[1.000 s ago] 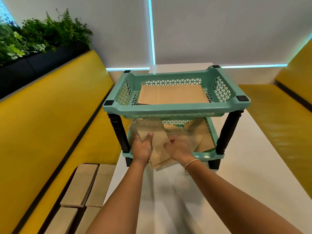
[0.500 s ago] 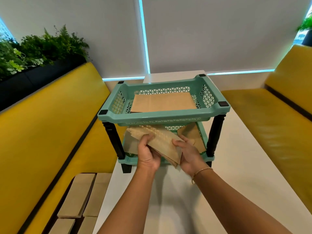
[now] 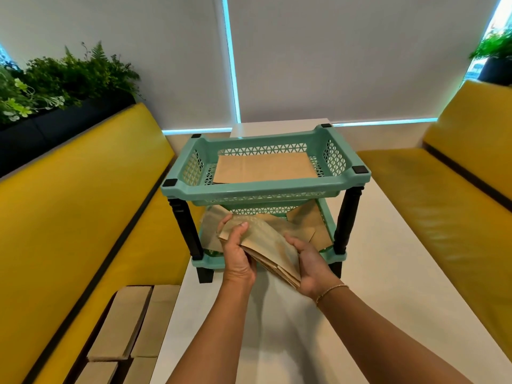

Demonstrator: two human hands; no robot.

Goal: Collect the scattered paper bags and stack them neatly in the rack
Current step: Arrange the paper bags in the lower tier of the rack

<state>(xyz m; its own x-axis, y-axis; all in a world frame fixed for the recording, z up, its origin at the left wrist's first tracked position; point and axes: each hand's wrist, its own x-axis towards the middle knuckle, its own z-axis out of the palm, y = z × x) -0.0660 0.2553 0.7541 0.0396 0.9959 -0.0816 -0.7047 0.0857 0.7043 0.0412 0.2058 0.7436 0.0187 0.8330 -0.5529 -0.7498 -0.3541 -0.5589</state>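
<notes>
A teal two-tier rack with black legs stands on the white table. Flat brown paper bags lie in its top tray. More bags lie loosely in the lower tray. In front of the lower tray both hands hold a tilted bundle of brown paper bags. My left hand grips the bundle's left end, thumb on top. My right hand cups its right, lower end from beneath.
Yellow benches run along both sides of the table. Several more paper bags lie on the left bench seat near the table edge. Planters with greenery sit behind the left bench back.
The bundle has come out of the lower tray toward me and is lifted and tilted. Both hands have shifted from pressing on it to gripping its ends.
</notes>
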